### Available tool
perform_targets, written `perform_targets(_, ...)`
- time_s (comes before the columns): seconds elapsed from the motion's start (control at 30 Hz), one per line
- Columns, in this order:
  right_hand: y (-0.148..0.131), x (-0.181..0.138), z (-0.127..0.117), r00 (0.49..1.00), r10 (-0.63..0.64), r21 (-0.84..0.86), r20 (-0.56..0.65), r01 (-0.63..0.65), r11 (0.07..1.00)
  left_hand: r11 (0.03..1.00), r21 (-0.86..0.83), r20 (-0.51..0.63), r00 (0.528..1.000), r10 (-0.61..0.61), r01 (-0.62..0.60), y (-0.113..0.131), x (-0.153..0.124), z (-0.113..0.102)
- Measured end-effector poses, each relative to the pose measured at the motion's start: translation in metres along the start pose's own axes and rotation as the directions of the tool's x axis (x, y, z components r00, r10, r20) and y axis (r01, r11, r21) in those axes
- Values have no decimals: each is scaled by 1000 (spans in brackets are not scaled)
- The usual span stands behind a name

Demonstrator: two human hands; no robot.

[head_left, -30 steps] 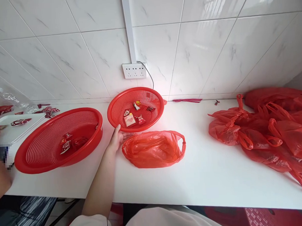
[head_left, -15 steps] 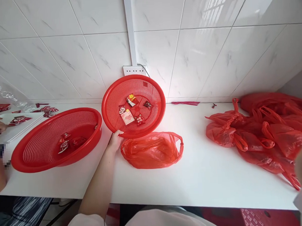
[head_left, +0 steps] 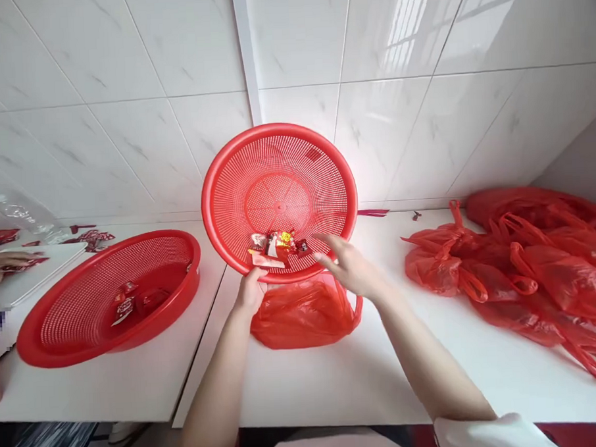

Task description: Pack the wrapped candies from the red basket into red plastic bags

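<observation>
A round red plastic basket (head_left: 278, 165) with mesh walls is tipped steeply toward me. My left hand (head_left: 252, 290) grips its lower rim at the left. Several small wrapped packets (head_left: 279, 245), red, white and yellow, have gathered at the basket's lower side. My right hand (head_left: 346, 264) is at the lower right rim, fingers apart and reaching over it beside the packets; it holds nothing that I can see. Below the rim an open red plastic bag (head_left: 307, 318) lies on the white table (head_left: 354, 386), partly covered by the basket.
To the left stands another red basket (head_left: 108, 291) with a few packets. A co-worker's hand (head_left: 3, 264) rests near a white board (head_left: 57, 263). At the right lies a heap of filled red bags (head_left: 517, 273). A clear bottle (head_left: 28, 215) lies by the tiled wall.
The basket has tipped further and come closer, and its packets have slid to the lower rim. My right hand has come in from the far right to the basket.
</observation>
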State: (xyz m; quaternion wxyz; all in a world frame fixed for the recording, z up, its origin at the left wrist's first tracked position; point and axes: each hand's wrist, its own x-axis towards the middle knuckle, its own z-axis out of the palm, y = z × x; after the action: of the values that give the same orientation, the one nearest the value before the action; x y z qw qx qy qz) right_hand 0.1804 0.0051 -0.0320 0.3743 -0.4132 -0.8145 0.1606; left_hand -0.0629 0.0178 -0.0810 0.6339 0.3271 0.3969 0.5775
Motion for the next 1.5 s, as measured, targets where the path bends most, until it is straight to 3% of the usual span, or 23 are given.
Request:
perform_targets(0.13, 5, 8, 40, 995, -15, -66, 97, 22, 998, 1000, 14, 43, 999, -4, 3, -15, -4, -2)
perform_targets(0.23, 4, 12, 66, 980, -78, -21, 184, 83, 996, 1000, 18, 62, 998, 6, -7, -25, -5, -3)
perform_targets(0.33, 1, 16, 83, 954, -156, 53, 258, 147, 988, 999, 30, 25, 1000, 17, -18, -36, -5, -6)
perform_targets(0.43, 0, 18, 91, 941, -193, 21, 278, 196, 980, 999, 54, -22, 1000, -5, 6, -41, -3, -9)
perform_targets(0.63, 10, 17, 71, 940, -122, -37, 320, 141, 989, 998, -35, 119, 992, -47, 52, -32, 3, -13)
perform_targets(0.73, 14, 18, 53, 945, -102, -28, 310, 116, 993, 996, -61, 81, 995, -65, 70, -30, 6, -16)
perform_targets(0.87, 11, 15, 30, 972, -14, 109, 236, -12, 994, 998, -56, -17, 1000, 5, -6, -34, 8, -17)
perform_targets(0.97, 9, 13, 20, 968, -2, 177, 253, -44, 983, 998, -63, -59, 998, -14, 10, -35, 9, -18)
perform_targets(1.07, 11, 15, 21, 969, -37, 147, 243, 1, 989, 997, -82, -55, 998, -15, 10, -35, 10, -18)
perform_targets(1.23, 23, 21, 42, 996, -22, -69, 88, 28, 997, 995, -94, 21, 999, -33, 35, -35, 4, -11)
perform_targets(1.33, 28, 21, 54, 978, -47, -168, 201, 82, 982, 996, -86, 59, 998, -27, 32, -37, 0, -5)
perform_targets(1.43, 29, 19, 56, 931, -91, -120, 353, 142, 983, 995, -95, 35, 999, 0, 4, -38, 1, -6)
perform_targets(1.5, 26, 18, 53, 928, -91, -66, 361, 123, 990, 994, -107, 20, 1000, 18, -16, -38, 3, -9)
